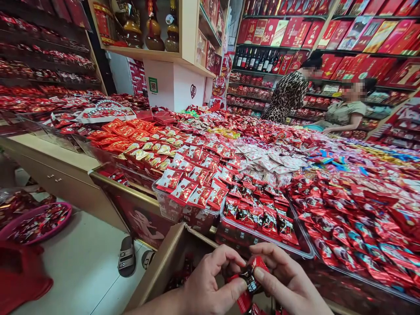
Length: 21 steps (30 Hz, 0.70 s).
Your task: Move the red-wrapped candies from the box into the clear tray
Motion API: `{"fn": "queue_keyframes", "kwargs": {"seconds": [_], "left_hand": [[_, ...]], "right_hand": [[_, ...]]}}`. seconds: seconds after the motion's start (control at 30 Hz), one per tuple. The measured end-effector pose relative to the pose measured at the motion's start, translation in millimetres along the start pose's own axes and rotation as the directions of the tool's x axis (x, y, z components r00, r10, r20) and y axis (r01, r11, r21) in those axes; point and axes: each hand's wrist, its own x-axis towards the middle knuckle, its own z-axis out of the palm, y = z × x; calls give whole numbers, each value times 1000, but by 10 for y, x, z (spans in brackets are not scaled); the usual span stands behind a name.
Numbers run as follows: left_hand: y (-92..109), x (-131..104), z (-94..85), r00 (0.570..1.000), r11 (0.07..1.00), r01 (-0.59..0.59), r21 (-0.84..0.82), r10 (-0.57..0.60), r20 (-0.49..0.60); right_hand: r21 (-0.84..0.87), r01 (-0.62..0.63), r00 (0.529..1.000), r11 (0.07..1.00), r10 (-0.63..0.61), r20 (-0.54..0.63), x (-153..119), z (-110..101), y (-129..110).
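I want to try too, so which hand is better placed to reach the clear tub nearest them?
Probably the right hand: it's mostly below the clear tub, while the left hand sits farther left. Both pinch a red packet.

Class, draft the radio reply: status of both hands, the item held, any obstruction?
Left hand, right hand: both pinching red-and-black packet. Packet: above open cardboard box. Obstruction: only the hands partly covering the packet from view.
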Motion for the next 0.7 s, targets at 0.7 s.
{"fn": "queue_keyframes", "kwargs": {"seconds": [0.7], "left_hand": [[-284, 61, 53, 989, 986, -22, -163, -2, -145]], "right_hand": [[-510, 110, 981, 853, -176, -84, 865, -164, -475]]}}
